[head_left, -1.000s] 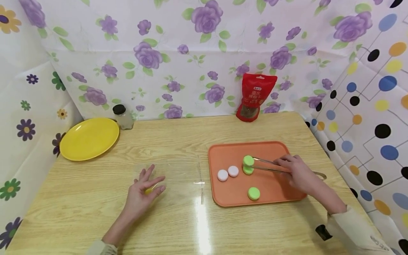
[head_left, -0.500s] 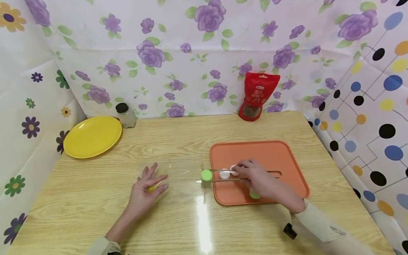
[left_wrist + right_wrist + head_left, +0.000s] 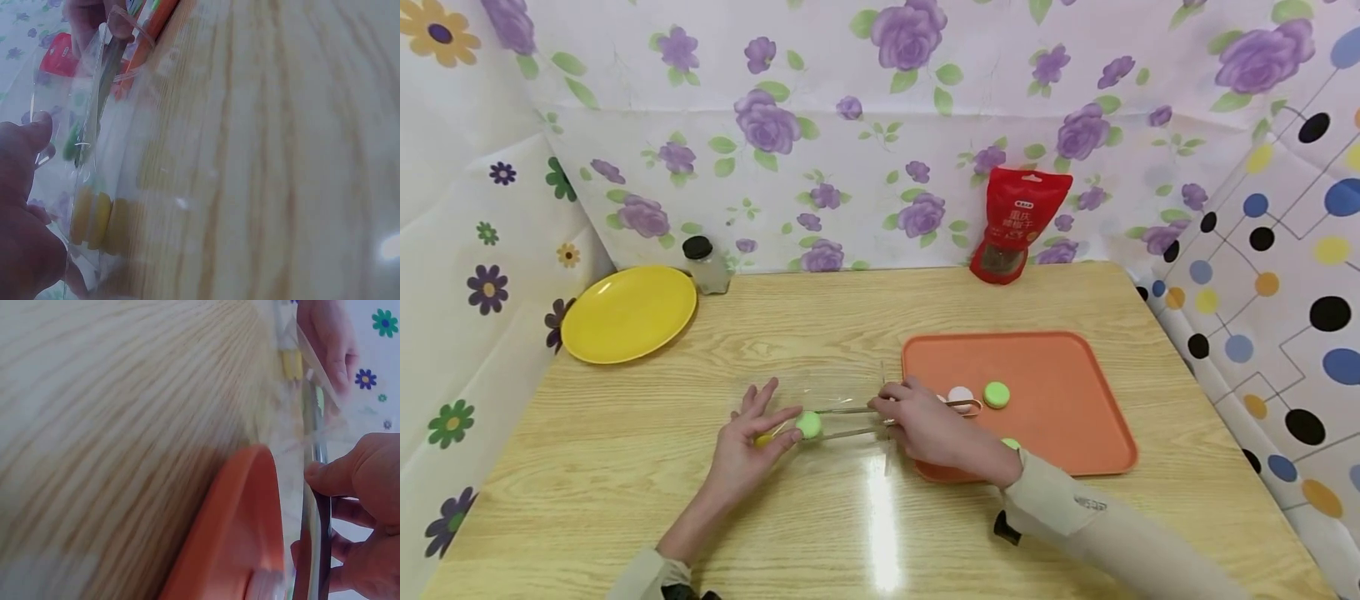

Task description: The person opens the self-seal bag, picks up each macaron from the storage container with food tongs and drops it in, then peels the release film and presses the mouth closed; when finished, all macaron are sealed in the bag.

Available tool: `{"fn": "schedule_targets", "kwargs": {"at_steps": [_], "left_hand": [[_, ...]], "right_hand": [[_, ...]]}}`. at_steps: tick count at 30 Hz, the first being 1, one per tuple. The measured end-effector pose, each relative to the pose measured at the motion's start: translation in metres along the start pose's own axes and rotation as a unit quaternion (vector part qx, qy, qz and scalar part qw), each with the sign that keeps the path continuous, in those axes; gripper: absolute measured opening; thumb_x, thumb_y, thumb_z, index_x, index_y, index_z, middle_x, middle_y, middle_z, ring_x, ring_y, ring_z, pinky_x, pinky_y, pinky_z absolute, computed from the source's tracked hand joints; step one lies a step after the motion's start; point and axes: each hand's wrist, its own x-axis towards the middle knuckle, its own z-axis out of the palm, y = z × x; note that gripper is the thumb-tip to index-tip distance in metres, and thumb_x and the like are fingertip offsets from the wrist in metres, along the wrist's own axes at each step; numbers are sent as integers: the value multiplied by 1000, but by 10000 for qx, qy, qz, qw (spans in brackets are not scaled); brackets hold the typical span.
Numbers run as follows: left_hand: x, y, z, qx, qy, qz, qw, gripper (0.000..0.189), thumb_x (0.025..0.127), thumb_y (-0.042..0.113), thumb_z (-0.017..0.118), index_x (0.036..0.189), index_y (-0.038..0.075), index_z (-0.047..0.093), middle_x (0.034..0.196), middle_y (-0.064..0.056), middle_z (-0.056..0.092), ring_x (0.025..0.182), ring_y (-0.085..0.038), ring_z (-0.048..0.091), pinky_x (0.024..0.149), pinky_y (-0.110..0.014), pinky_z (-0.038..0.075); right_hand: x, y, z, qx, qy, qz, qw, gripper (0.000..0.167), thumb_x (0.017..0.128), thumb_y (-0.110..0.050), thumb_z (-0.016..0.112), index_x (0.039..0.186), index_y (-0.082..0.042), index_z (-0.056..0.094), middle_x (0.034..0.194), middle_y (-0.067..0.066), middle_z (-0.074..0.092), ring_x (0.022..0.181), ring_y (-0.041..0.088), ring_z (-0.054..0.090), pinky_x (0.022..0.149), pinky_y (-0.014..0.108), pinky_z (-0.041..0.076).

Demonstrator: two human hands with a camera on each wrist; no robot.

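My right hand (image 3: 925, 421) grips metal tongs (image 3: 857, 432), which reach left over a clear plastic box (image 3: 842, 387). Between the tong tips is a green macaron (image 3: 808, 425), close to my left thumb. My left hand (image 3: 741, 450) holds the left end of the box, fingers spread around its clear wall. Inside that end sit yellow macarons (image 3: 92, 215), partly hidden by the hand in the head view. Box edges are hard to make out. On the orange tray (image 3: 1060, 425) lie a green macaron (image 3: 996, 394), another green one (image 3: 1011, 443) and a white macaron (image 3: 960, 398); my right arm partly covers them.
A yellow plate (image 3: 628, 315) lies at the table's back left, beside a jar with a black lid (image 3: 706, 265). Toward the back right stands a red snack pouch (image 3: 1021, 223) against the flowered cloth (image 3: 842, 150). Patterned cloths enclose the sides.
My right hand has carried a green macaron in the tongs leftward from the tray to the box's left end. The left hand has stayed at the box. The head view has shifted slightly.
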Motion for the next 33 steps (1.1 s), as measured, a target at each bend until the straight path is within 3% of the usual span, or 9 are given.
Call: {"fn": "schedule_targets", "kwargs": {"at_steps": [4,18,23,33], "left_hand": [[0,0,0,26,0,22,10000,27,80,-2,81,106,-2,76,149,-28,39,141,-58,14,100,-81,-2],[2,-2,2,49,12,227,9997,27,80,-5,80,106,-2,76,147,-31,41,140,-61,16,98,-82,-3],[2,-1,2,42,10,188,9998,27,80,-5,81,106,-3,76,147,-31,41,140,-60,16,99,-82,-2],[2,-1,2,64,20,134,9999,26,80,-2,81,105,-1,77,147,-29,42,140,-59,17,101,-81,-2]], "right_hand": [[11,-4,7,-74,40,-93,9999,33,85,-1,77,116,-4,68,104,6,62,85,24,52,75,34,44],[33,-15,27,-85,214,169,9996,22,89,-4,75,110,-6,71,113,8,66,92,28,57,79,37,50],[39,-19,29,-68,60,345,9994,27,90,-7,75,117,-8,72,115,6,65,94,27,56,75,37,51],[44,-18,24,-56,-338,303,9990,26,92,-10,72,119,-10,72,119,7,64,100,26,56,82,37,49]]}}
